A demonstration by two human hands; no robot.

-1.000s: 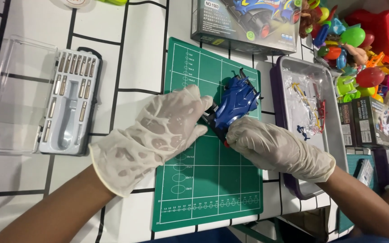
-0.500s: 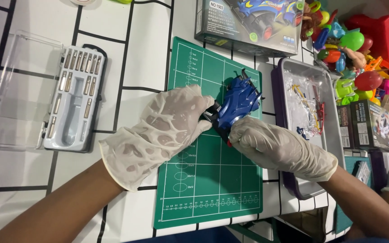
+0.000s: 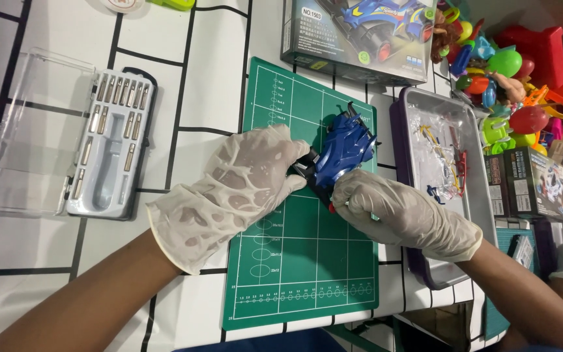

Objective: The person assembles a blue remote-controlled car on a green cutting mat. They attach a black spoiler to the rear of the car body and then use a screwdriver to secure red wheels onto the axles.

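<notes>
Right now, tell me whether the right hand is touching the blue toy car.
Touching. The head view shows the right hand with its gloved fingers pressed against the rear of the blue toy car over the green cutting mat.

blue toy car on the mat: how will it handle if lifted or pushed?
The blue toy car looks like thin moulded plastic: probably light and stiff. Its pointed fins may snap if squeezed. Both the left hand and right hand hold it.

I'm seeing bright, even overhead light, with soft shadows falling under both gloved hands. Glare is showing on the clear plastic lid (image 3: 30, 130). Focus is holding sharp; the edges are bending slightly.
</notes>
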